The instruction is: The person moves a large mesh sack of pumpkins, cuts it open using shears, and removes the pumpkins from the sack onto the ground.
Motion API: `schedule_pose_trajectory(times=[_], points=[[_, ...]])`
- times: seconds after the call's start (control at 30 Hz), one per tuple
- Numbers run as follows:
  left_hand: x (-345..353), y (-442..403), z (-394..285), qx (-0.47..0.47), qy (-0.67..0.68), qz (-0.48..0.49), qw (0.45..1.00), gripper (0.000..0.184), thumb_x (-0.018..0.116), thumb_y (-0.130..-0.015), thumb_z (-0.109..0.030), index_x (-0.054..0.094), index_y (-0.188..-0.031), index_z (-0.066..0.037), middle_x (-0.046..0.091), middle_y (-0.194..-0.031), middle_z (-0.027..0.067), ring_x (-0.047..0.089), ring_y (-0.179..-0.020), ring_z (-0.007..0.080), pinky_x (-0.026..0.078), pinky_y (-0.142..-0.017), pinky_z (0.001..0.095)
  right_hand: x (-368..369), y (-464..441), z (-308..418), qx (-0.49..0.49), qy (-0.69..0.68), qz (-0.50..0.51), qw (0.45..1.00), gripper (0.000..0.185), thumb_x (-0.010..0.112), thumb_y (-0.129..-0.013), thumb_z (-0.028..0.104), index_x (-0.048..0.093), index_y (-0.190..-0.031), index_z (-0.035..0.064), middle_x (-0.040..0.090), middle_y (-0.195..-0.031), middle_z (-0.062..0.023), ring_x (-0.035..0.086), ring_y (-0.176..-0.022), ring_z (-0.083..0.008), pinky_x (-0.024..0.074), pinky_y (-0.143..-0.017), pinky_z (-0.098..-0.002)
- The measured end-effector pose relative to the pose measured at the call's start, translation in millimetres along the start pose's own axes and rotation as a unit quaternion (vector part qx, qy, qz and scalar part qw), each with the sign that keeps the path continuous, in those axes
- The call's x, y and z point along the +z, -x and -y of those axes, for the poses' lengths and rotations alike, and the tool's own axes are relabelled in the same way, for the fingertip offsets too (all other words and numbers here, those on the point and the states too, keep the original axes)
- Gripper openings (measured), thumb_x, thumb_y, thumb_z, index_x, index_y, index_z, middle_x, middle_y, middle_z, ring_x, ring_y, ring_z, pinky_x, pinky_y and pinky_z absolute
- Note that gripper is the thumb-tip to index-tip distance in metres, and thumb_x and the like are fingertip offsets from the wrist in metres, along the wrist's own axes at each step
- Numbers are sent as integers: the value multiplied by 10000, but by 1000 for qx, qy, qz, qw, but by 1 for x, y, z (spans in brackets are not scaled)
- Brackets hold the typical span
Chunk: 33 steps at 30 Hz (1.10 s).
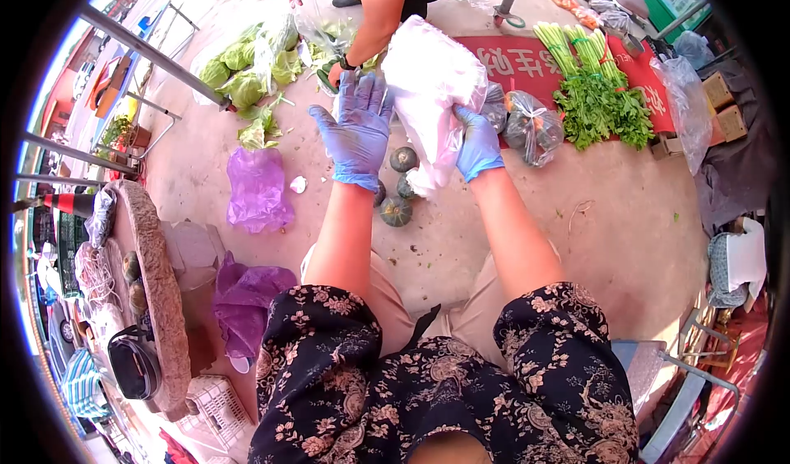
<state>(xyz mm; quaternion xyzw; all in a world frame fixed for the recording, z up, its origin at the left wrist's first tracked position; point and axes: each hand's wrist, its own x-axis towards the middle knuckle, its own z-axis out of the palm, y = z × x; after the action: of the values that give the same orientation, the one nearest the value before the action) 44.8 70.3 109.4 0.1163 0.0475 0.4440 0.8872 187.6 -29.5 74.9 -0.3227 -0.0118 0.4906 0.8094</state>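
Observation:
My left hand point(355, 139), in a blue glove, is raised flat with its fingers stretched out and holds nothing. To its right, my gloved right hand point(479, 145) grips a crumpled whitish-pink plastic bag point(429, 77) by its side; the bag hangs between my hands. What is inside the bag, if anything, I cannot make out. Several small dark green squashes point(396, 211) lie on the ground below, partly hidden by the bag and my left hand. Just beyond, a co-worker's arm point(380, 21) reaches down behind my left hand's fingers.
Cabbages point(245, 90) are piled at upper left near a metal pole point(156, 57). Celery bunches point(605, 106) and a bag of squashes point(533, 127) lie by the red banner point(518, 61). Purple plastic point(259, 188) is on the ground; a stone slab point(156, 291) stands left.

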Motion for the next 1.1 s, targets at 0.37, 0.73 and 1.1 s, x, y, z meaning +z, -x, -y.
schedule_pose_trajectory(times=[0.37,0.73,1.1], points=[[7,-16,-10,-10,114,78,990,808,209,-777,-714,429,-1253,-99,293,-1364,172,244,-1276,314,155,-1041,518,11,-10,9,-2,-93,6,996,297,468,-860,90,484,-1147,17,554,-1096,-117,545,-999,-248,436,-897,-387],[2,-18,-18,-13,114,46,992,759,292,-800,-665,375,-1263,-70,303,-1342,178,228,-1275,332,168,-1029,549,16,-23,2,5,-136,-18,991,323,452,-860,85,449,-1173,5,493,-1171,-140,468,-1090,-286,354,-967,-447],[1,-17,-9,-53,117,46,991,718,323,-812,-631,404,-1250,-69,300,-1341,169,258,-1258,318,195,-1026,524,13,-12,8,5,-92,4,996,277,479,-852,85,501,-1120,18,559,-1081,-112,540,-1008,-245,434,-892,-406]])
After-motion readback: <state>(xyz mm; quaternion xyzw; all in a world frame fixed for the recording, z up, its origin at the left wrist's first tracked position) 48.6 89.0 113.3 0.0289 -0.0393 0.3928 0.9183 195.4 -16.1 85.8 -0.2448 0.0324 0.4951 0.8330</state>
